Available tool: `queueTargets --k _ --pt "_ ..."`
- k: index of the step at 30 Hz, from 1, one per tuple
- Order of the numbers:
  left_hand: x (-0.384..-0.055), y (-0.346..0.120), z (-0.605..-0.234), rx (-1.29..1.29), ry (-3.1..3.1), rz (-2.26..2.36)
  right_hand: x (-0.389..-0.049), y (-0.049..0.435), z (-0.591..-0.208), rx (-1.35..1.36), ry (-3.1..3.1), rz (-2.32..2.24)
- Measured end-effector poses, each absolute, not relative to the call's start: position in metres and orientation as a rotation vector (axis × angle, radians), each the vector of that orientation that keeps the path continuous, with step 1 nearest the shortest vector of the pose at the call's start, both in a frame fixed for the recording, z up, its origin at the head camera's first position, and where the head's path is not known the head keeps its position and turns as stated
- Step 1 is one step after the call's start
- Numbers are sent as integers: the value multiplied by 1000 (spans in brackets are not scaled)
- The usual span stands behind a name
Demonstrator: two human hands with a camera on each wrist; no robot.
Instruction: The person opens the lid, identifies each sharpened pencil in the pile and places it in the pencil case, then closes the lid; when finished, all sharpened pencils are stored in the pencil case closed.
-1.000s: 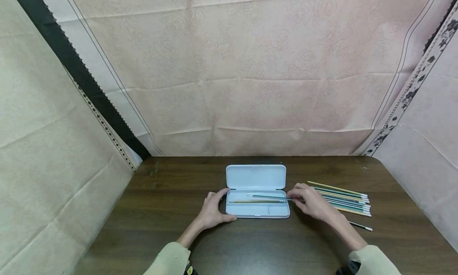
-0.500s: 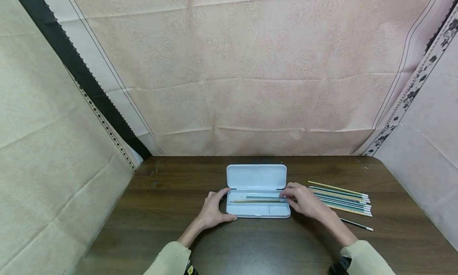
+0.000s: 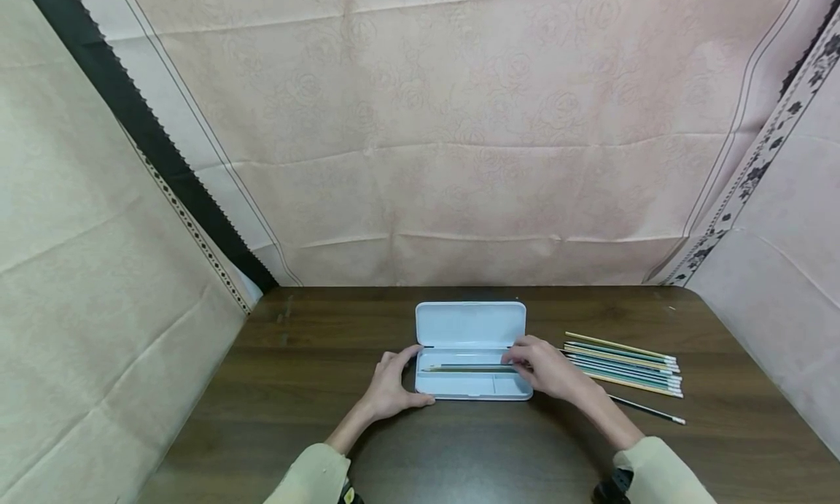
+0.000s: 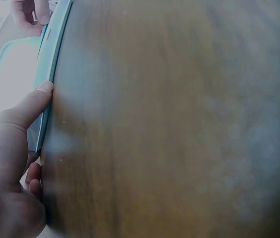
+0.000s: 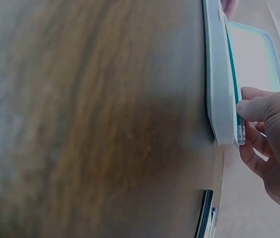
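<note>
A light-blue pencil case (image 3: 434, 395) lies open on the table, its lid (image 3: 470, 324) tipped back on the far side. My left hand (image 3: 391, 389) holds the case's left end, with the thumb on the front wall (image 4: 45, 87) and a finger at the back corner. Over the right half of the tray, my right hand (image 3: 546, 367) pinches a green pencil (image 5: 233, 64) near its eraser end. This pencil lies along the long compartment, tip to the left. Next to it in the tray is a yellowish pencil (image 3: 459, 370). My right fingers hide the pencils' right ends in the head view.
Several green and yellow pencils (image 3: 630, 365) lie in a loose bundle right of the case, white erasers to the right. A single black pencil (image 3: 652, 412) lies nearer the front. Patterned cloth (image 3: 472, 161) hangs behind the brown wooden table (image 3: 472, 453).
My right hand has moved left over the case, carrying the green pencil in from the right end and down into the tray. The left hand has stayed on the case.
</note>
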State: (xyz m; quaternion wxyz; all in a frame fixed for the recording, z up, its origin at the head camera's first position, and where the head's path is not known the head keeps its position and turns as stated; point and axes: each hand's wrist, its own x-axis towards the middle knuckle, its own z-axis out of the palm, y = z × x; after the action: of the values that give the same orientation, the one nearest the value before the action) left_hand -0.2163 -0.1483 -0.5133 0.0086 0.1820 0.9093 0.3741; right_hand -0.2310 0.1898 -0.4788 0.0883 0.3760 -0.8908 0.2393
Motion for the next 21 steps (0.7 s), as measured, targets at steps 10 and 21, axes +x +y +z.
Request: queueTargets --k 10,21 --pt "-216 -148 -513 565 2836 1172 -231 180 -479 1156 -2618 696" --pt "-215 -148 -513 567 2829 1185 -232 176 -478 1195 -2653 768"
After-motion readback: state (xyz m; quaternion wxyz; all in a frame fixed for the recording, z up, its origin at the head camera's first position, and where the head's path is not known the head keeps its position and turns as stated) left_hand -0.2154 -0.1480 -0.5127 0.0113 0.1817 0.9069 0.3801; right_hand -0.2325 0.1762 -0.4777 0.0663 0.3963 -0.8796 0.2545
